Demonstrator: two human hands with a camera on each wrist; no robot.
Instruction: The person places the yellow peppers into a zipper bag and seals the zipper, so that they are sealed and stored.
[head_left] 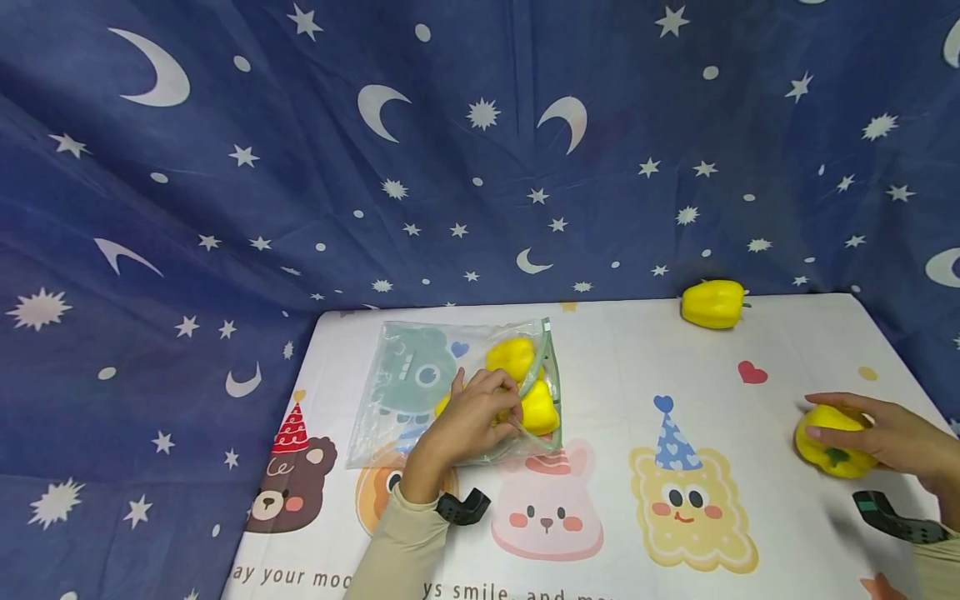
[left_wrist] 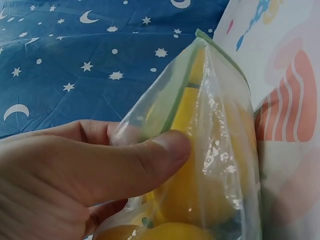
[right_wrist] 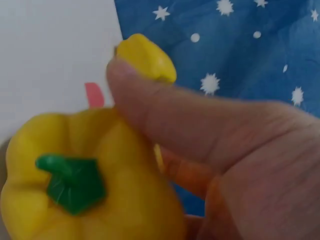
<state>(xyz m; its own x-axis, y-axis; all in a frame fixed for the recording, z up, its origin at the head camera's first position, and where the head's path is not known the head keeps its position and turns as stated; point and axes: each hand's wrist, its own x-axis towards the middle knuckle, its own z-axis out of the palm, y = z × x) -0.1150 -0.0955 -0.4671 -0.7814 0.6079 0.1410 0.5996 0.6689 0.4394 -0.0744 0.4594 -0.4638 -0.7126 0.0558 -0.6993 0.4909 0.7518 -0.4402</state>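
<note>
A clear zip bag point(head_left: 367, 425) with a green-edged mouth lies at the left of the table, with several yellow bell peppers point(head_left: 512, 358) inside. My left hand point(head_left: 474, 415) pinches the bag near its mouth; in the left wrist view the thumb point(left_wrist: 167, 150) presses on the plastic beside the green strip. Off to the right, my right hand point(head_left: 892, 437) grips another yellow bell pepper point(head_left: 836, 442), thumb and fingers on opposite sides. Its green stem point(right_wrist: 75, 185) faces the right wrist camera. Whether this pepper touches the table cannot be told.
One more yellow bell pepper point(head_left: 712, 304) lies on its side at the table's back edge, against the dark blue curtain point(head_left: 450, 167) with moons and stars. The white tablecloth point(head_left: 600, 358) carries printed cartoon figures and lettering.
</note>
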